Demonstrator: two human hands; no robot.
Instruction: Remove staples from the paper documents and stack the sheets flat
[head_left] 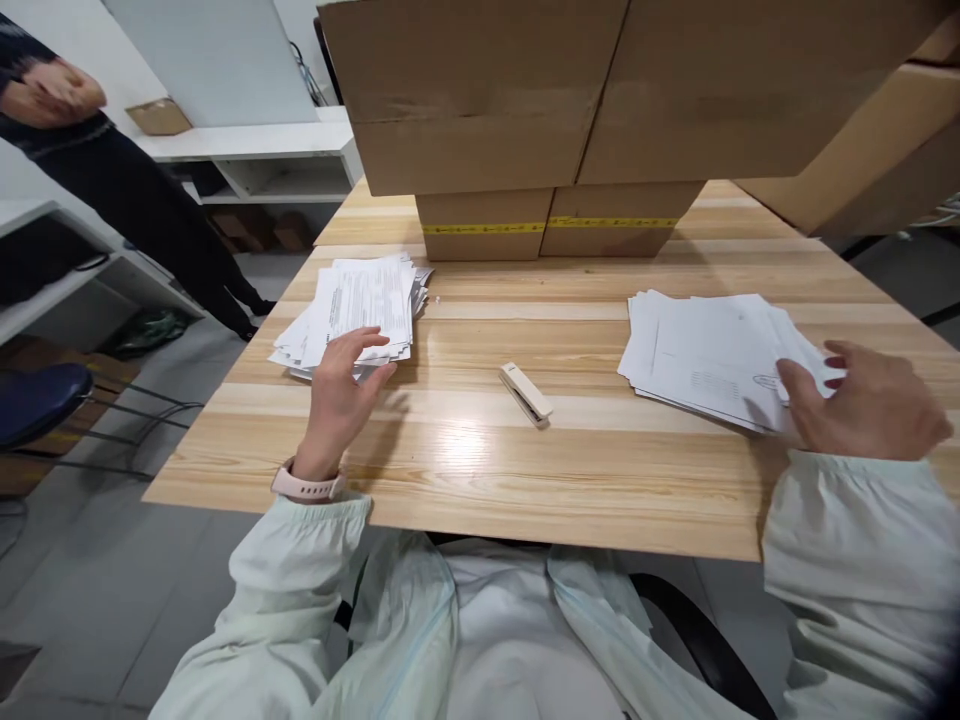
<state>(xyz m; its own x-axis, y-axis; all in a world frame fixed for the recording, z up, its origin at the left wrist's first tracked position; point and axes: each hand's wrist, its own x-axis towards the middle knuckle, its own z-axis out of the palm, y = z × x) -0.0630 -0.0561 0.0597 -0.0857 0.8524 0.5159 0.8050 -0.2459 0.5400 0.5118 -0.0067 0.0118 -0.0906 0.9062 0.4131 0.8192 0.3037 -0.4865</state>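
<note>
OK, left hand (339,397) extended forward, thumb and fingers parted, overlapping near edge of left paper stack (361,305); can't tell contact. Stapler (526,395) lies on table (480,490) between stacks. Right paper stack (694,345): right end partly hidden behind right hand (862,405), thumb spread from fingers, blurred, outer fingers hard to make out. Right sleeve (847,560) cut off by frame.

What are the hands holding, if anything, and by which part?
Nothing shows in the open left hand. The right hand is at the right edge of a paper stack, but whether it's gripping anything can't be told.
</note>
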